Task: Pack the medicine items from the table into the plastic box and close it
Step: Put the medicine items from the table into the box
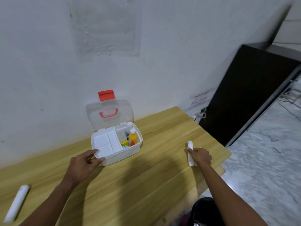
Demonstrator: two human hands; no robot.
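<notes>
The left hand [84,165] rests against the near-left corner of the plastic box [121,156], its grip spread apart: the fingers [93,152] lie along the box's rim and the thumb touches the front wall just below it, with nothing enclosed between them. The box stands on the wooden counter [146,185], directly ahead of and to the right of that hand. Its clear lid [109,113] is raised upright at the back, a red latch [106,95] at the top edge and a red handle [108,114] showing through the plastic. Just beyond the left hand's fingertips, a white divided tray [105,144] fills the left part of the box. Farther right, in the open compartment, stand an orange bottle [133,137] with a white cap and, behind and touching it, a white bottle [128,129]; small yellow and teal items [124,144] sit low in front of them, too small to make out.

The right hand [201,156] hovers near the right edge of the counter, well apart from the box, its grip closed around a white tube [190,152]. The tube sticks up past the thumb side of the fist and down below it, tilted slightly from upright. Whether its lower end touches the counter is unclear.

Far to the left of the left hand, near the counter's front edge, lies another white tube [16,203], touching neither hand.

Beyond the right hand, off the counter, stands a dark cabinet [244,95] against the wall.
</notes>
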